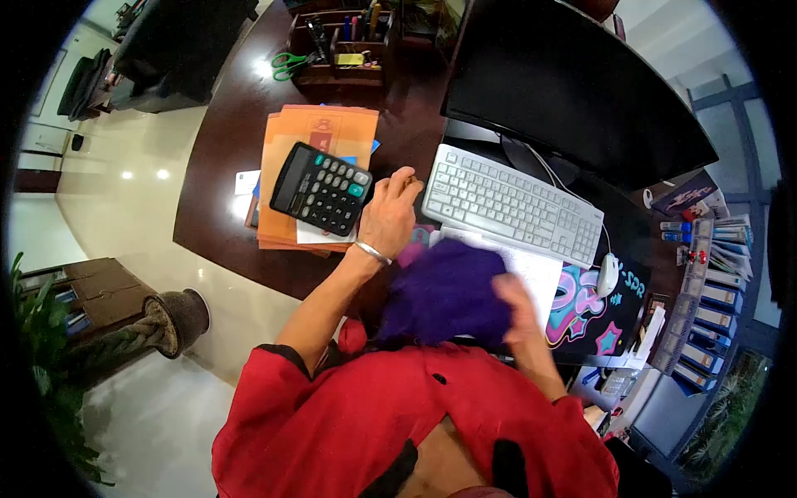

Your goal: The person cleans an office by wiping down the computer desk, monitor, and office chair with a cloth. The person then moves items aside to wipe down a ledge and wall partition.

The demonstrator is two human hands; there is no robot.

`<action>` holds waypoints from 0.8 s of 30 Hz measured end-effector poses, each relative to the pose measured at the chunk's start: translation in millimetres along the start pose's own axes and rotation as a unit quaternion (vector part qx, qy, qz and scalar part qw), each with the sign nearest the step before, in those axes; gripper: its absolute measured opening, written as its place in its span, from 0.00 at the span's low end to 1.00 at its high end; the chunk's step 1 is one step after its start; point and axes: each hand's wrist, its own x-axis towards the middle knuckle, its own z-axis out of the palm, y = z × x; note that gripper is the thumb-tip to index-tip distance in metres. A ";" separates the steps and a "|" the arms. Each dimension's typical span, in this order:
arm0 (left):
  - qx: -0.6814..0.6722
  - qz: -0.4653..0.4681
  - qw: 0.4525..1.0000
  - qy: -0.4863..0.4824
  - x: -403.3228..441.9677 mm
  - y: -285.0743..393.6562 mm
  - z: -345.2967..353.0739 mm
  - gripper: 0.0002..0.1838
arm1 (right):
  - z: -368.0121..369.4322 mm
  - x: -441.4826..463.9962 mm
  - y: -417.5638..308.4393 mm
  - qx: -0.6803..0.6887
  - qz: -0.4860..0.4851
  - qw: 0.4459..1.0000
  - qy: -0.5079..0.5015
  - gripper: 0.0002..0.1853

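Note:
My left hand (390,211) rests on the dark desk between the calculator and the keyboard, its fingers bent and a silver bangle on the wrist. Whether it holds anything small cannot be made out. The black calculator (320,187) lies on orange envelopes (281,141) just left of it. Below the white keyboard (510,204), a blurred purple cloth (452,292) covers part of some white papers (540,282). My right hand (519,311) is at the cloth's right edge, smeared by motion, so its grip is unclear.
A monitor (573,83) stands behind the keyboard. The white mouse (608,275) sits on a colourful mat (581,311) at the right. Green scissors (286,65) lie by a wooden organizer (340,76) at the back. A potted plant (178,322) stands on the floor at left.

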 end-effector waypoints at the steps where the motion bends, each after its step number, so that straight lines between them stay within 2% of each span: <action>1: 0.025 -0.023 0.999 -0.011 -5.6 3.8 12.9 0.19 | -6.6 -22.8 -27.8 -0.026 -0.078 0.995 0.051 0.27; 2: 0.051 -0.045 0.997 -0.027 -12.5 7.2 24.1 0.19 | -13.0 -45.5 -55.8 -0.057 -0.149 0.982 0.104 0.18; 3: 0.146 -0.031 0.988 -0.043 11.3 -46.3 -6.2 0.19 | -14.7 23.0 -55.5 -0.042 -0.235 0.968 0.074 0.18; 5: 0.109 -0.066 0.990 -0.057 8.2 -31.9 27.2 0.21 | -9.4 32.4 -113.2 -0.229 -0.363 0.902 0.047 0.19; 6: 0.104 -0.074 0.989 -0.069 1.7 -23.8 31.8 0.21 | -0.8 50.7 -126.7 -0.306 -0.420 0.853 0.047 0.13; 8: 0.200 -0.071 0.976 -0.050 2.4 -16.1 32.5 0.25 | -10.6 110.0 -151.5 -0.536 -0.474 0.699 0.002 0.13; 9: 0.208 -0.078 0.973 -0.056 0.1 -12.0 30.6 0.25 | -8.7 136.9 -151.1 -0.625 -0.535 0.567 0.028 0.18; 10: 0.194 -0.061 0.979 -0.028 -1.4 -6.0 29.4 0.26 | -17.4 165.8 -150.2 -0.685 -0.492 0.537 0.007 0.20; 11: 0.181 -0.043 0.982 0.001 -1.8 -0.7 26.5 0.28 | -32.1 193.9 -142.3 -0.721 -0.438 0.537 0.009 0.21; 13: 0.119 -0.025 0.993 -0.004 -4.6 15.5 34.2 0.28 | -55.1 208.3 -127.8 -0.753 -0.374 0.542 -0.006 0.20; 14: 0.087 -0.017 0.996 -0.023 -8.0 23.4 41.8 0.27 | -67.6 210.1 -125.5 -0.750 -0.376 0.544 -0.013 0.20; 16: 0.034 -0.013 0.997 -0.069 -9.4 40.8 56.0 0.26 | -107.6 203.2 -124.6 -0.727 -0.401 0.553 0.074 0.20; 17: 0.035 -0.016 0.997 -0.071 -8.3 41.7 61.0 0.26 | -144.5 208.7 -128.7 -0.691 -0.451 0.560 0.074 0.18; 18: 0.063 -0.030 0.994 -0.081 -6.5 42.0 67.7 0.26 | -156.6 192.9 -139.5 -0.683 -0.409 0.597 0.098 0.18; 19: 0.089 -0.042 0.991 -0.088 -2.4 43.0 76.4 0.26 | -174.9 181.0 -153.2 -0.704 -0.383 0.588 0.111 0.18; 20: 0.096 -0.049 0.990 -0.087 -0.7 37.9 81.6 0.25 | -193.8 168.6 -159.1 -0.706 -0.401 0.568 0.131 0.17; 21: 0.097 -0.045 0.992 -0.069 1.4 35.4 84.4 0.24 | -205.3 156.8 -165.8 -0.695 -0.401 0.581 0.136 0.17; 23: 0.107 -0.041 0.991 -0.062 5.0 36.2 84.9 0.24 | -230.2 136.2 -181.1 -0.726 -0.356 0.559 0.187 0.17; 24: 0.108 -0.040 0.992 -0.057 7.1 38.4 84.6 0.24 | -253.4 132.5 -182.4 -0.725 -0.382 0.536 0.202 0.17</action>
